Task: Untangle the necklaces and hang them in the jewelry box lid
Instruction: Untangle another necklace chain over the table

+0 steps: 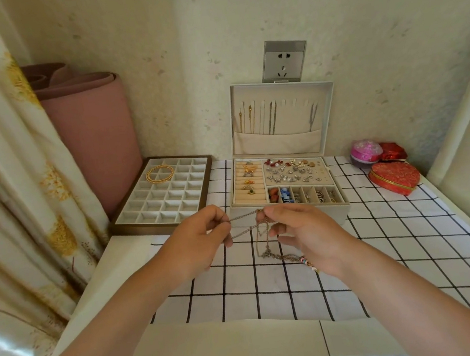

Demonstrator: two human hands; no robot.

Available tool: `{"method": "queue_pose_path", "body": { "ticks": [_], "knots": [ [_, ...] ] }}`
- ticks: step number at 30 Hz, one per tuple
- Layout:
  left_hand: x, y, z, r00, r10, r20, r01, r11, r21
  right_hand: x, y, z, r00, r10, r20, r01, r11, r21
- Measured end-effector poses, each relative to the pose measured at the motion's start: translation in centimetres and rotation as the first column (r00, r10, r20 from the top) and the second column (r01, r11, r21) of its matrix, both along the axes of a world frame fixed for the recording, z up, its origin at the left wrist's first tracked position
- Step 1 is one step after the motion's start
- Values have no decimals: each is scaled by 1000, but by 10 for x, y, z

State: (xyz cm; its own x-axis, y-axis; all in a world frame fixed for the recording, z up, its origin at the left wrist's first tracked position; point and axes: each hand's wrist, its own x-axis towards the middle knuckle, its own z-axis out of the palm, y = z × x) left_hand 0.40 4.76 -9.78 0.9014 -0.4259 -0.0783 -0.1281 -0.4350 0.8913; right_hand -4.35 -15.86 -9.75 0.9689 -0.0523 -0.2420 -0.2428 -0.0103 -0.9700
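Note:
A tangle of thin chain necklaces (pixel 263 238) hangs between my hands above the checked tablecloth, with a knot and a beaded end trailing onto the cloth. My left hand (pixel 202 239) pinches chain strands at its fingertips. My right hand (pixel 306 231) pinches the chains near the top of the tangle. Behind them stands the white jewelry box (pixel 344 212), its lid (pixel 328 115) upright against the wall. Several necklaces hang on hooks inside the lid, some on the left, one on the right, their ends tucked into a fabric pocket.
A brown tray with white compartments (pixel 134 226) lies to the left, holding gold bangles (pixel 160 174). A rolled pink mat (pixel 98 134) leans in the corner beside a curtain. A red heart-shaped box (pixel 394 177) and a pink round box (pixel 366 151) sit at the right.

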Motion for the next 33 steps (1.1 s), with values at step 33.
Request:
{"method": "queue_pose_path", "body": {
  "ticks": [33],
  "knots": [
    [1,47,-3,971,-218,101,52,603,796,-8,8,-23,897,442,-7,-182,354,-917]
  ]
}}
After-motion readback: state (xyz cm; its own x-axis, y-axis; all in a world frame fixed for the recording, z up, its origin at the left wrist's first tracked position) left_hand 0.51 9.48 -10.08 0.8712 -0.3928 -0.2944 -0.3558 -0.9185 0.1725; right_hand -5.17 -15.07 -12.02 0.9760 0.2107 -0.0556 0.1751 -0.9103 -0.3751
